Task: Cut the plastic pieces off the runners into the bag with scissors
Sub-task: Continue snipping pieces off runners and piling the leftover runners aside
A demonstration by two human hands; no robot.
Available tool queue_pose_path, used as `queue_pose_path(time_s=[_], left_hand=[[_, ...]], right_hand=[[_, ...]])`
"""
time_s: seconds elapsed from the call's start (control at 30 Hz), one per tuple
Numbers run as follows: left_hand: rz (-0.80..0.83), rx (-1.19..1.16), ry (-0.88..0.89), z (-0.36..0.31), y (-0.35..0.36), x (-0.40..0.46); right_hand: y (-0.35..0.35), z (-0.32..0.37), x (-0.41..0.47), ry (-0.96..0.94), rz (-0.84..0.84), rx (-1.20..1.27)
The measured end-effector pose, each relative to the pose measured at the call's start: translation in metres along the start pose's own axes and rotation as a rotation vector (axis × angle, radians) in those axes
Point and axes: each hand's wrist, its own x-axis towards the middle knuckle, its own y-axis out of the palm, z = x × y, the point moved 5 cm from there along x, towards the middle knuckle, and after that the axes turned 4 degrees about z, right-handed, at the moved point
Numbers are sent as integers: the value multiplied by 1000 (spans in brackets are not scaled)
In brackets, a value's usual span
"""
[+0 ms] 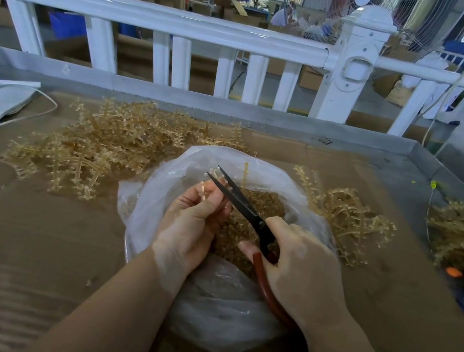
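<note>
— What have you got in your hands?

— My left hand (190, 224) pinches a pale amber plastic runner (214, 177) with small pieces on it, fingers curled round its stem. My right hand (298, 267) grips the red-handled scissors with black blades (239, 200), blades slightly parted at the runner's tip.

— And the bag?

— The clear plastic bag (160, 194) sits open on the brown cardboard sheet (15, 231) right under both hands, amber cut pieces (263, 202) inside. Heaps of uncut amber runners (100, 150) lie behind it.

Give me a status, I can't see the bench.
Left hand pinches runner over bag. Right hand grips scissors, blades open at the runner. Nothing in the way.
</note>
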Motion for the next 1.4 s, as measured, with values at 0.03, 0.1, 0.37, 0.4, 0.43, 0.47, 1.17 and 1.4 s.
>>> queue_pose_path(time_s=[0.03, 0.1, 0.37, 0.4, 0.43, 0.47, 1.17, 1.4], left_hand=[[-8, 2, 1, 0, 0, 0], [-12, 10, -1, 0, 0, 0], [-9, 48, 8, -1, 4, -3], [-5, 53, 6, -1, 4, -3], [-3, 55, 3, -1, 4, -3], [-3, 56, 0, -1, 4, -3], [55, 120, -66, 5, 5, -2], [49, 145, -65, 7, 3, -1]], right_hand=[[0, 0, 0, -3, 0, -7], [-1, 0, -1, -7, 0, -18], [-4, 2, 0, -34, -22, -28], [-4, 2, -1, -35, -27, -28], [-4, 3, -1, -34, -31, -21], [-4, 3, -1, -34, -36, -10], [-1, 5, 4, -19, -19, 1], [2, 2, 5, -1, 6, 84]])
